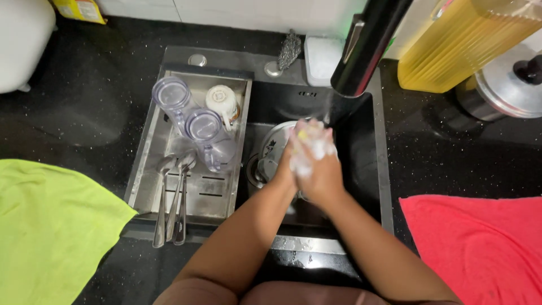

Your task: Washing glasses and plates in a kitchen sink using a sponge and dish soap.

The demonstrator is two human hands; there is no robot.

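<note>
Left hand [296,152] and right hand [319,161], fingers clasped together, lathered; rinsing outstanding. 2 tumblers [189,116], spoons [172,197] already racked.

Home kitchen: black sink [372,113] w/ faucet [370,45], drying rack [147,152], pot lid [511,79].

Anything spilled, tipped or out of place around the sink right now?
Nothing is spilled or broken. The ladles overhang the front edge of the drying tray, and one clear cup lies tipped. Both soapy hands, left hand and right hand, are clasped together under the faucet.
</note>
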